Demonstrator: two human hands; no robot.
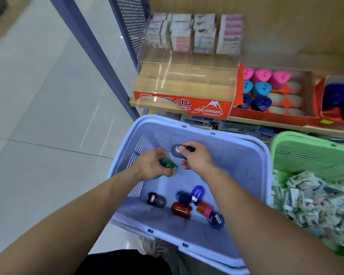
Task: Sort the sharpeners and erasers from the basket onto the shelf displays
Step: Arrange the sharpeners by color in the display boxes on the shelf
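Observation:
A light blue basket stands below the shelf, and both my hands are inside it. My left hand grips a green egg-shaped sharpener. My right hand holds a grey sharpener close beside it. Several more sharpeners lie on the basket floor: a grey one, a dark blue one, a bright blue one, a red one, an orange-pink one and a navy one.
A green basket full of small wrapped erasers stands to the right. On the shelf sit a clear, red-fronted "Hard Eraser" display, stacked eraser packs and red trays of pink, turquoise and blue sharpeners. Floor lies to the left.

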